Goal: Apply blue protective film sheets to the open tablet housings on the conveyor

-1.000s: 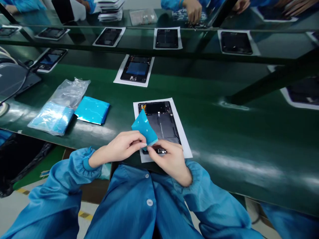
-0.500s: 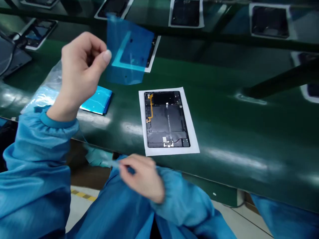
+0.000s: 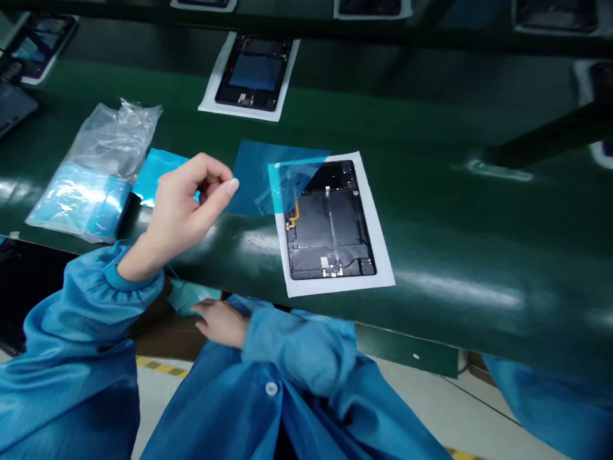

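Note:
My left hand (image 3: 184, 207) is raised over the green belt (image 3: 454, 211) and pinches one edge of a translucent blue film (image 3: 268, 176) between thumb and fingers. The film hangs tilted over the upper left corner of an opened tablet body (image 3: 330, 223), which lies on a white paper sheet (image 3: 380, 271). My right hand (image 3: 218, 321) is low, below the belt's front edge, with its fingers stretched out to the left and touching a teal scrap (image 3: 184, 297).
A stack of blue films (image 3: 156, 169) and a crumpled clear bag with more films (image 3: 90, 185) lie left of my left hand. Another tablet body on paper (image 3: 253, 73) sits farther back. A dark bar (image 3: 550, 134) crosses at the right.
My left hand has come down from head height with the blue film, bringing it over the tablet body. My right hand moved left and lower, under the belt's edge.

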The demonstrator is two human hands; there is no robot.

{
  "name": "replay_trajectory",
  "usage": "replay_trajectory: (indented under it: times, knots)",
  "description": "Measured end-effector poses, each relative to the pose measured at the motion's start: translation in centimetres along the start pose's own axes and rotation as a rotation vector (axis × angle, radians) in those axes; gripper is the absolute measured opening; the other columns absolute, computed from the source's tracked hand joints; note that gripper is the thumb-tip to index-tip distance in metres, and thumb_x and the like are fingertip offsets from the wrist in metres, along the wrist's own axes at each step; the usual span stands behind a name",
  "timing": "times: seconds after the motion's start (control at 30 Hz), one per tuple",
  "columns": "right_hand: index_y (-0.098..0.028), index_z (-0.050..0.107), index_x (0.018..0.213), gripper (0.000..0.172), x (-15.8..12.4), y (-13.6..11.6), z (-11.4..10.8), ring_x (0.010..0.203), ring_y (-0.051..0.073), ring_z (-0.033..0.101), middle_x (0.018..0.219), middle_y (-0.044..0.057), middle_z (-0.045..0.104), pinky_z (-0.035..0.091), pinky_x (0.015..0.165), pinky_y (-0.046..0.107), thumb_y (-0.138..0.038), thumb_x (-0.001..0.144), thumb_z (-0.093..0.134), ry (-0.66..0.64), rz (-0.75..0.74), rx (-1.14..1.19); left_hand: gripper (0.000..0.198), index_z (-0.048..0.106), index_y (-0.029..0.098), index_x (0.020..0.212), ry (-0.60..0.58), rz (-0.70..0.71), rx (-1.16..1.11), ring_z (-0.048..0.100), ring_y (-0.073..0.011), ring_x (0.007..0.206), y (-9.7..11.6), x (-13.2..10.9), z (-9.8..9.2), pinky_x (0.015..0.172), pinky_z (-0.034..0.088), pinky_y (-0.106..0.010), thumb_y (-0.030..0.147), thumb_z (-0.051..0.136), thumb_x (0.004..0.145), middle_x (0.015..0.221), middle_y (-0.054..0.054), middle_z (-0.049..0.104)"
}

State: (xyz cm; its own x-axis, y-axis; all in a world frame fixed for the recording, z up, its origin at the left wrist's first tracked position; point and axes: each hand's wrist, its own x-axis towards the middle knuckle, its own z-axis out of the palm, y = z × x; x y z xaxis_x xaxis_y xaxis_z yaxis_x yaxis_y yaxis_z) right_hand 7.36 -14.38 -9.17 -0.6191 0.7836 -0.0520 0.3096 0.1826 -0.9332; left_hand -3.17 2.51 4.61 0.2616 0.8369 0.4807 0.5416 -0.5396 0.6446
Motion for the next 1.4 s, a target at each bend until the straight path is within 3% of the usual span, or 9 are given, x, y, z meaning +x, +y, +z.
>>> replay_trajectory:
  times: [0.1, 0.23, 0.33, 0.43, 0.6, 0.87, 1.07, 1.27, 1.4]
  knots:
    - [-0.037, 0.080, 0.099, 0.009, -3.6, -3.5, -6.4, 0.092, 0.016, 0.080, 0.103, -0.009, 0.084, 0.067, 0.090, 0.029, -0.035, 0.091, 0.077, 0.015, -0.162, 0.049, 0.017, 0.067, 0.022, 0.089, 0.050, 0.043, -0.009, 0.050, -0.0081, 0.055, 0.8, -1.7, 1.1, 0.051, 0.039, -0.023, 0.034, 0.072, 0.100, 0.065, 0.005, 0.056]
    - [-0.031, 0.080, 0.106, 0.014, -4.2, -6.2, -15.7, 0.081, 0.019, 0.078, 0.099, 0.002, 0.083, 0.068, 0.080, 0.036, -0.025, 0.095, 0.074, 0.632, -0.098, 0.007, 0.011, 0.064, 0.020, 0.087, 0.097, 0.030, -0.064, 0.049, -0.0059, 0.054, 2.4, -3.7, 3.6, 0.052, 0.039, -0.020, 0.018, 0.071, 0.095, 0.064, 0.007, 0.054]
    - [-0.026, 0.080, 0.115, 0.030, -2.4, -5.3, -19.3, 0.087, 0.020, 0.077, 0.112, 0.006, 0.082, 0.068, 0.074, 0.036, -0.038, 0.089, 0.083, 0.689, 0.035, 0.172, 0.012, 0.062, 0.019, 0.088, 0.141, 0.050, -0.066, 0.048, -0.0056, 0.056, 3.4, -4.3, 5.4, 0.055, 0.041, -0.019, 0.012, 0.070, 0.092, 0.066, 0.008, 0.051]
    - [-0.024, 0.079, 0.120, 0.046, -1.3, -3.7, -19.8, 0.101, 0.023, 0.078, 0.119, 0.008, 0.081, 0.069, 0.080, 0.036, -0.049, 0.083, 0.088, 0.538, 0.058, 0.434, 0.010, 0.061, 0.019, 0.089, 0.104, 0.142, -0.037, 0.050, -0.0066, 0.058, 4.3, -4.5, 6.5, 0.055, 0.041, -0.020, 0.013, 0.069, 0.092, 0.067, 0.007, 0.051]
    - [-0.025, 0.080, 0.110, 0.032, -1.7, -2.4, -19.7, 0.106, 0.022, 0.079, 0.109, 0.003, 0.083, 0.066, 0.094, 0.037, -0.050, 0.090, 0.083, 0.435, -0.045, 0.580, 0.010, 0.066, 0.017, 0.109, -0.107, 0.193, -0.030, 0.062, -0.0117, 0.073, 5.2, -4.4, 7.1, 0.064, 0.051, -0.025, 0.018, 0.061, 0.101, 0.083, -0.001, 0.066]
    - [-0.024, 0.083, 0.095, 0.017, -4.3, -1.7, -22.8, 0.093, 0.019, 0.076, 0.100, 0.004, 0.081, 0.063, 0.084, 0.034, -0.032, 0.101, 0.069, 0.557, -0.134, 0.063, 0.033, 0.070, 0.018, 0.127, -0.104, 0.296, 0.383, 0.065, -0.0289, 0.114, 5.0, -1.7, 4.8, 0.095, 0.052, -0.048, 0.037, 0.072, 0.100, 0.123, -0.015, 0.072]
    - [-0.026, 0.081, 0.113, 0.020, -6.3, -1.2, -24.7, 0.080, 0.016, 0.078, 0.099, 0.001, 0.083, 0.067, 0.072, 0.028, -0.025, 0.092, 0.080, 0.625, -0.056, -0.059, 0.011, 0.072, 0.020, 0.105, -0.385, 0.392, 0.285, 0.072, -0.0175, 0.090, 5.5, 0.6, 4.2, 0.077, 0.054, -0.032, 0.027, 0.064, 0.107, 0.098, -0.003, 0.078]
    - [-0.026, 0.081, 0.087, 0.005, -6.5, -1.2, -28.0, 0.069, 0.016, 0.075, 0.082, 0.000, 0.081, 0.064, 0.069, 0.028, -0.029, 0.089, 0.085, 0.619, -0.030, -0.203, 0.011, 0.073, 0.020, 0.108, -0.379, 0.326, 0.202, 0.074, -0.0159, 0.094, 5.7, 2.8, 5.7, 0.081, 0.060, -0.027, 0.028, 0.065, 0.107, 0.102, -0.002, 0.076]
    - [-0.021, 0.081, 0.083, 0.018, -5.4, -0.2, -31.3, 0.055, 0.013, 0.068, 0.066, 0.001, 0.074, 0.058, 0.056, 0.026, -0.036, 0.082, 0.091, 0.571, 0.233, 0.028, 0.048, 0.063, 0.015, 0.138, -0.181, 0.229, 0.240, 0.071, -0.0228, 0.111, 3.5, 3.9, 6.3, 0.090, 0.062, -0.037, 0.045, 0.073, 0.102, 0.133, -0.015, 0.069]
